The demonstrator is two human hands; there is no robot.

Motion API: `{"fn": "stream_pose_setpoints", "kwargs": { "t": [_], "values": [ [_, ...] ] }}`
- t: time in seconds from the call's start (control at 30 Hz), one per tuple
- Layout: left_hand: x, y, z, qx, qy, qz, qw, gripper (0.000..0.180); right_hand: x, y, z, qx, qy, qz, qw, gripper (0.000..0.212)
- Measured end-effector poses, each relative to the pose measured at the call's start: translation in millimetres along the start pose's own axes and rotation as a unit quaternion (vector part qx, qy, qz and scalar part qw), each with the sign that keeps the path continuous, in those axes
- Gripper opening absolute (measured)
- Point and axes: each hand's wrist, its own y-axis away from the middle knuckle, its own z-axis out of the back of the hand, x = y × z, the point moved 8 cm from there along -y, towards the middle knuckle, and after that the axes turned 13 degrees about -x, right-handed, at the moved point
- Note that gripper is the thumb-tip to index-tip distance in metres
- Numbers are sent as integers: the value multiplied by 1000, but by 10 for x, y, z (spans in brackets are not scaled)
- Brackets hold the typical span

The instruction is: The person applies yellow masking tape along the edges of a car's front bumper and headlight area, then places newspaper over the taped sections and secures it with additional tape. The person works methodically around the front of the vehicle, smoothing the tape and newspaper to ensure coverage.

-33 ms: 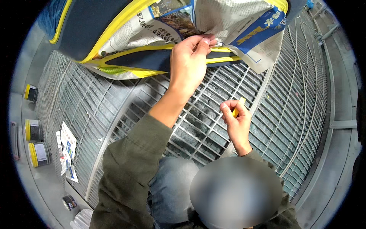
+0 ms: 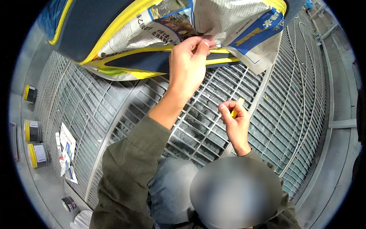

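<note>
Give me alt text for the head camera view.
The left hand pinches newspaper taped over a dark blue panel edged in yellow tape, while the right hand holds a small yellow piece above a metal floor grate. Tape rolls lie at far left.

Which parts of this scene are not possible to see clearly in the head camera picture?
- Head view: what the left hand pinches at the newspaper edge is hidden by its fingers.
- Head view: the small yellow object in the right hand is mostly covered by the fingers; its kind is unclear.
- Head view: the dark blue part with yellow masking is cut off by the top edge.
- Head view: the cans at left are too small to identify.
</note>
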Motion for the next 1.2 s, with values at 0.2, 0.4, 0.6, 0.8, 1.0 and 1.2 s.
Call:
{"fn": "stream_pose_setpoints", "kwargs": {
  "t": [0.2, 0.4, 0.6, 0.8, 1.0, 1.2],
  "values": [
    [-127, -29, -77, -2, 101, 60, 993, 24, 161, 50, -54, 26, 22, -7, 999, 10],
    [-486, 198, -123, 113, 84, -45, 989, 26, 179, 56, -14, 29, 30, -6, 999, 10],
    [-696, -101, -126, 43, 88, -79, 992, 29, 138, 94, -75, 30, 0, -18, 999, 10],
    [-721, 167, 0, 112, 59, -40, 991, 26, 77, 90, 32, 12, -29, -41, 999, 9],
    [-783, -173, 284, 57, 13, -41, 997, 32, 144, 127, -127, 48, -21, -36, 998, 11],
    [-440, 220, 337, 115, -121, 23, 986, 21, 607, 66, -265, 132, -172, -94, 972, 52]
  ]
}}
